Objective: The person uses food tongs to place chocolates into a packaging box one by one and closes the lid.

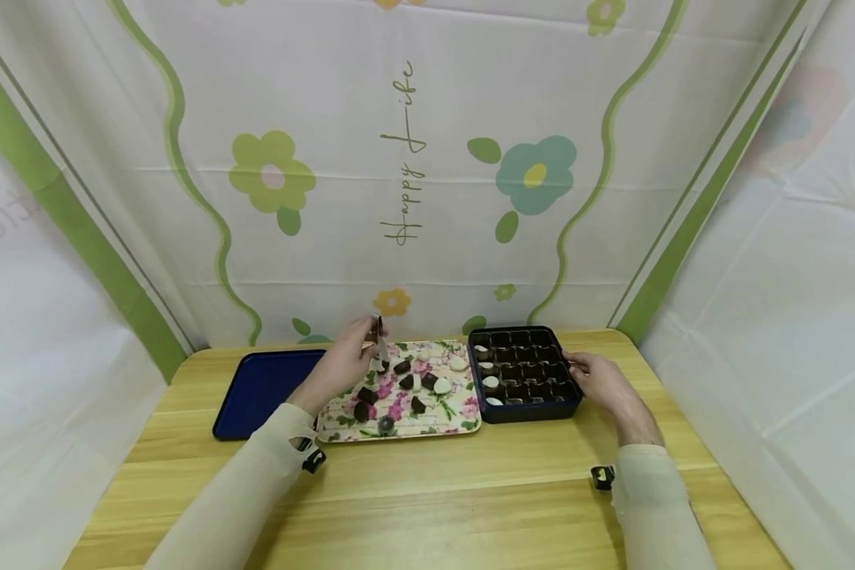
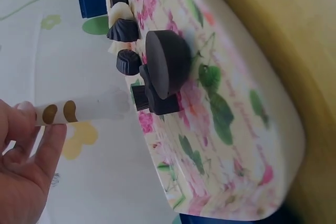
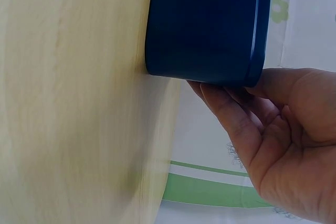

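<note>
While the left hand (image 1: 342,360) is pinching a spotted tool (image 2: 84,108), the right hand (image 1: 606,384) is touching a blue box (image 1: 530,412) with extended fingers.
The tool is extending past the left fingers (image 2: 51,148) toward dark pieces (image 2: 139,98) on the floral tray (image 2: 239,124).

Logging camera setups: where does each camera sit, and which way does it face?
Head: on the head, facing forward and down at table, tray and box; left hand, right hand and sleeves show.
Left wrist: on that wrist, facing the tray; left hand shows, holding a pale tool.
Right wrist: on that wrist, facing the box; right hand shows.
Head and left wrist share the tray.
</note>
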`<state>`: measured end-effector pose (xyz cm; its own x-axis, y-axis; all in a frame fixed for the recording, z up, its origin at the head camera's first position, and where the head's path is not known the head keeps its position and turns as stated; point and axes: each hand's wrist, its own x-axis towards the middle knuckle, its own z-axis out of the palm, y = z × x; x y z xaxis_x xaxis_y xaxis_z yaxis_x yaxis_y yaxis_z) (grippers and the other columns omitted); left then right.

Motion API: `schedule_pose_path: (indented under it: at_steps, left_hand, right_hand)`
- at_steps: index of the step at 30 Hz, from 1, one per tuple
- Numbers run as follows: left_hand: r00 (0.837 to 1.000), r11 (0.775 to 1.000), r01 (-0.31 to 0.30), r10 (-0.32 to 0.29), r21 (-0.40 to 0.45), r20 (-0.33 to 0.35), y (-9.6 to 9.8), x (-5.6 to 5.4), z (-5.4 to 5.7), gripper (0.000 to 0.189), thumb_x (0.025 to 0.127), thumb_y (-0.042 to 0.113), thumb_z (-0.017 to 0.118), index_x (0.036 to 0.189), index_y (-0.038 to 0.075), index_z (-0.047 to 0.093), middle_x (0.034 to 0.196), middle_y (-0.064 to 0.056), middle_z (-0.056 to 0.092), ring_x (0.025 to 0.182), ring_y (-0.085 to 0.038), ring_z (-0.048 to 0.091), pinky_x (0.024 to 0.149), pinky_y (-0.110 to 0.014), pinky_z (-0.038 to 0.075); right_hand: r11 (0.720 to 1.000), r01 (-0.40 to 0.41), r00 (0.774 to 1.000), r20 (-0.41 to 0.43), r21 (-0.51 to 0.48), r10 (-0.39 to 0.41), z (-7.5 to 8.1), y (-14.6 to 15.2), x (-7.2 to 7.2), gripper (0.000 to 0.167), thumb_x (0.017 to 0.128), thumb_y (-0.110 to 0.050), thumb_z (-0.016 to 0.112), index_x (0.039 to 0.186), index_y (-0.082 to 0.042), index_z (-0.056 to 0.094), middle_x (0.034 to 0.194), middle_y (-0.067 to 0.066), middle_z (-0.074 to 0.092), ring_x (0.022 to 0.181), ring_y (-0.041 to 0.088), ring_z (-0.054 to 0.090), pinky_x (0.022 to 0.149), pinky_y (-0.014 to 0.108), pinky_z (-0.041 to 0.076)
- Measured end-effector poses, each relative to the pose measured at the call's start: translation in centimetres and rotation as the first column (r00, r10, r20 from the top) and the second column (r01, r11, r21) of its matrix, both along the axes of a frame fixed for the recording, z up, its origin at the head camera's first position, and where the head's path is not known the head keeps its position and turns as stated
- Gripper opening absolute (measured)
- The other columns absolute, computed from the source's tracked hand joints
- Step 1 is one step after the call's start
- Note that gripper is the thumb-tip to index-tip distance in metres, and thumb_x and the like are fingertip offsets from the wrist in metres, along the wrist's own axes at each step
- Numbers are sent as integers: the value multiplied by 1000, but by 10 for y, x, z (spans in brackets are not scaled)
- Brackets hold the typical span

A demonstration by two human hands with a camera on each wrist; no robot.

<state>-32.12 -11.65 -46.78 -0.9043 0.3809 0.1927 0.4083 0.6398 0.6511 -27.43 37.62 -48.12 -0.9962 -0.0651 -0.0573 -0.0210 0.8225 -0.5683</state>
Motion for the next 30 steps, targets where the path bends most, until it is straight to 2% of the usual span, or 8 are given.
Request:
schedule_pose_path:
  at_steps: [7,14,20,23,30]
  left_hand:
    - [1000,1000,-22,22,13,18,-3,0,-6,33,123,3,57,155,7,62,158,-19,65,150,-43,68,119,-61,64]
    - [999,1000,-9,8,20,41,-5,-1,-2,28,124,5,56,152,5,60,157,-21,64,153,-46,66,119,-60,65]
    - [999,1000,7,-7,-4,50,-11,2,2,25,124,5,55,149,4,59,159,-22,63,155,-50,64,119,-60,64]
    - [999,1000,11,-12,5,53,-11,1,2,25,124,4,56,148,3,59,159,-23,62,156,-50,64,120,-59,64]
    - [1000,1000,-8,8,9,26,-6,0,-4,28,123,4,58,152,3,60,158,-23,64,153,-48,66,117,-58,66]
  right_hand:
    - [1000,-3,1000,-15,14,3,-3,1,-1,47,121,-4,55,166,9,56,162,44,60,97,31,70,63,30,45]
    - [1000,-5,1000,-16,11,6,-2,1,-2,47,121,-5,55,167,9,56,162,44,59,87,25,67,62,30,45]
    - [1000,-3,1000,-1,8,3,-1,1,-2,48,122,-5,54,168,8,55,163,44,58,100,33,72,64,31,46]
    - [1000,0,1000,12,-2,0,-1,2,-2,50,122,-5,53,170,7,53,165,45,56,91,33,69,62,30,46]
    - [1000,-4,1000,3,6,4,-3,2,-2,49,121,-5,54,169,8,54,164,44,57,93,30,69,63,30,46]
